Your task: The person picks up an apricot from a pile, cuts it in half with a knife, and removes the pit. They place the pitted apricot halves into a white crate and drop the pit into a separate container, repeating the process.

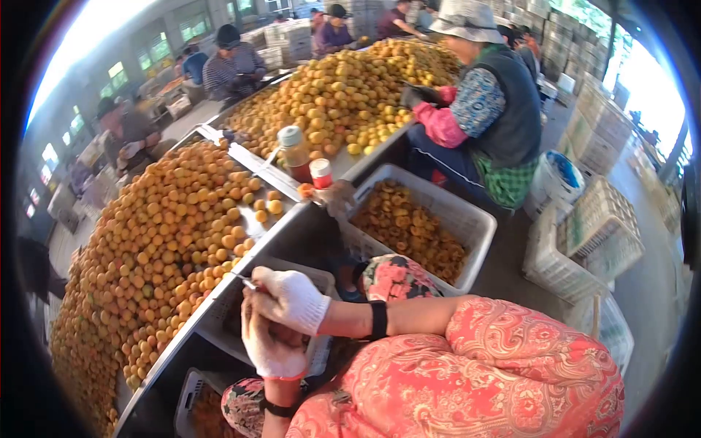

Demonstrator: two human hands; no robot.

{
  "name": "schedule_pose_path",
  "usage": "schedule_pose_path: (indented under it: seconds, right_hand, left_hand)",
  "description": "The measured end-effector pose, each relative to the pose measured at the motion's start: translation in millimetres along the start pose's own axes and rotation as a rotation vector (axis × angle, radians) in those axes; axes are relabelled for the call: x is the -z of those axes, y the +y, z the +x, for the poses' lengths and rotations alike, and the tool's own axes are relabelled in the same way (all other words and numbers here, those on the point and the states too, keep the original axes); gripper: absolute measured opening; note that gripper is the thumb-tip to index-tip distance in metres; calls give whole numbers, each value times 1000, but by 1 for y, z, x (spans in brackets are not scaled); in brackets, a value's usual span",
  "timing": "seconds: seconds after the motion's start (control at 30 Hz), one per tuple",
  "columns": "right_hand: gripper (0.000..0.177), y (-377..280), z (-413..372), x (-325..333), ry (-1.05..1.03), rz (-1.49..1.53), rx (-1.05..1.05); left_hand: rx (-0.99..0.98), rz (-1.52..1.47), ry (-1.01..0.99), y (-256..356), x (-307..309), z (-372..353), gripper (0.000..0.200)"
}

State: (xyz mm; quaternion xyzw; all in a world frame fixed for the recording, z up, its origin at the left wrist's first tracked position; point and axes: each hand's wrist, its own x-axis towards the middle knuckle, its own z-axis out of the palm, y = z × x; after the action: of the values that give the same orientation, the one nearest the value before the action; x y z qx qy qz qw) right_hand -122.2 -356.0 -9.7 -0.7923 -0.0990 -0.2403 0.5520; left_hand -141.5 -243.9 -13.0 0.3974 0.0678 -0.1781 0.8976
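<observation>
Both of my hands wear white gloves and meet above a white crate [321,281] at the table's edge. My right hand [296,303] is closed round a small knife, whose thin metal blade [245,280] sticks out past the fingers toward the fruit. Just below and touching it, my left hand [272,354] has its fingers curled up; what they hold, if anything, is hidden. Nearest to them lies a large heap of orange apricots [175,241] on the metal-edged table.
A crate of opened fruit pieces [467,244] stands beyond my knee. A jar [293,153] and a red container with a white lid [320,174] sit on the table divider. Another person [504,109] sits by a second apricot heap [343,87]. Stacked crates [595,219] stand at right.
</observation>
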Motion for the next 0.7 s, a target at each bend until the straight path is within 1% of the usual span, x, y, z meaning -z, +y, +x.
schedule_pose_path:
  seconds: [0.03, 0.07, 0.2, 0.23, 0.27, 0.3, 0.33, 0.37, 0.4, 0.43, 0.47, 0.5, 0.53, 0.57, 0.6, 0.63, 0.67, 0.7]
  right_hand:
    - [14, 3, 1, -2, 1, 3, 18]
    - [13, 7, 2, -3, 0, 5, 41]
    - [12, 7, 4, -2, -24, -58, 60]
    - [12, 11, 3, -3, -27, -52, 71]
    - [13, 16, 3, -4, -35, 28, -5]
    - [14, 18, 3, -5, -45, 108, -83]
    - [14, 20, 5, -5, -47, 112, -76]
    - [20, 20, 6, -5, -54, 167, -197]
    - [27, 21, 5, -4, -61, 222, -323]
    - [32, 23, 4, -3, -89, 213, -307]
    - [32, 22, 3, -2, -87, 214, -311]
    - [29, 20, 3, -1, -86, 201, -287]
    - [27, 18, 2, -1, -86, 189, -263]
    - [27, 16, 2, -2, -86, 191, -263]
    - [23, 13, 1, -2, -66, 133, -211]
    - [19, 10, -1, -3, -48, 75, -161]
    - [19, 8, -1, -3, -52, 76, -162]
    - [15, 7, -1, -4, -30, 20, -98]
  left_hand:
    - [18, -39, 32, -1, 1, 4, 25]
    - [-7, -49, 35, 0, -4, 3, 25]
    - [-13, -187, 38, -4, 0, 15, 27]
    - [-36, -155, 6, -4, 1, 15, 29]
    - [-56, -121, -24, -4, 1, 15, 30]
    - [-109, -64, 7, -7, -2, 14, 32]
    - [-160, -8, 36, -8, -4, 14, 35]
    - [-239, 120, -49, -10, 4, 18, 38]
    - [-238, 123, -46, -11, 7, 21, 38]
    - [-281, 279, -31, -13, 10, 23, 39]
    - [-322, 436, -18, -14, 12, 23, 40]
    - [-469, 454, -71, -18, 10, 23, 40]
    - [-469, 455, -71, -20, 9, 25, 40]
    - [-397, 262, -96, -20, 9, 27, 37]
    - [-325, 67, -119, -20, 7, 28, 35]
    - [-327, 65, -115, -17, 5, 25, 35]
    - [-222, -5, -76, -12, 1, 19, 32]
    - [-117, -76, -35, -9, -1, 15, 30]
